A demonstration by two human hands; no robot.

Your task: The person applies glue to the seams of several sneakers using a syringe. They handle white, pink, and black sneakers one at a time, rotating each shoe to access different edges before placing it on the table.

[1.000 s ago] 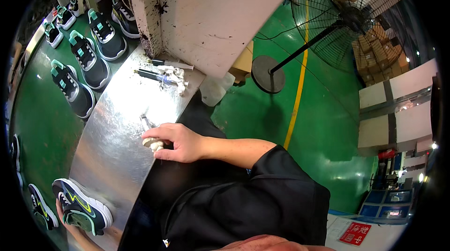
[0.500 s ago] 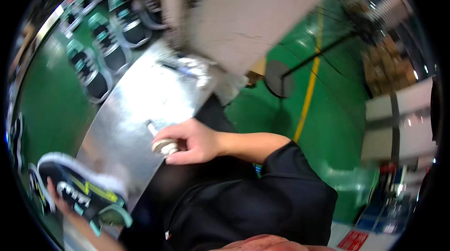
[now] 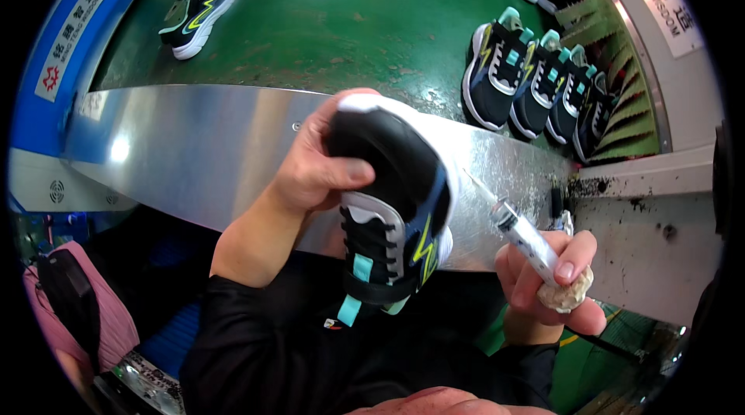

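My left hand point(image 3: 314, 163) grips a black sneaker point(image 3: 403, 163) by its toe end. The shoe has a white sole, yellow and blue side marks and teal tabs, and its heel points toward me. My right hand point(image 3: 543, 275) is closed round a clear syringe point(image 3: 528, 240), with a lumpy beige wad point(image 3: 566, 291) at its rear end. The syringe's thin needle points up and left, its tip close to the white sole edge; whether it touches cannot be made out.
A metal ledge point(image 3: 194, 143) runs along a green surface point(image 3: 310, 19). Several similar sneakers point(image 3: 497, 74) stand in a row at the right, beside green bristly strips point(image 3: 621, 97). One sneaker point(image 3: 198, 15) lies far left. Another person's pink sleeve point(image 3: 109, 291) shows at lower left.
My view has swung round to the ledge and green surface. The sneaker has come from the lower left to in front of me, and the syringe has been brought up beside its sole.
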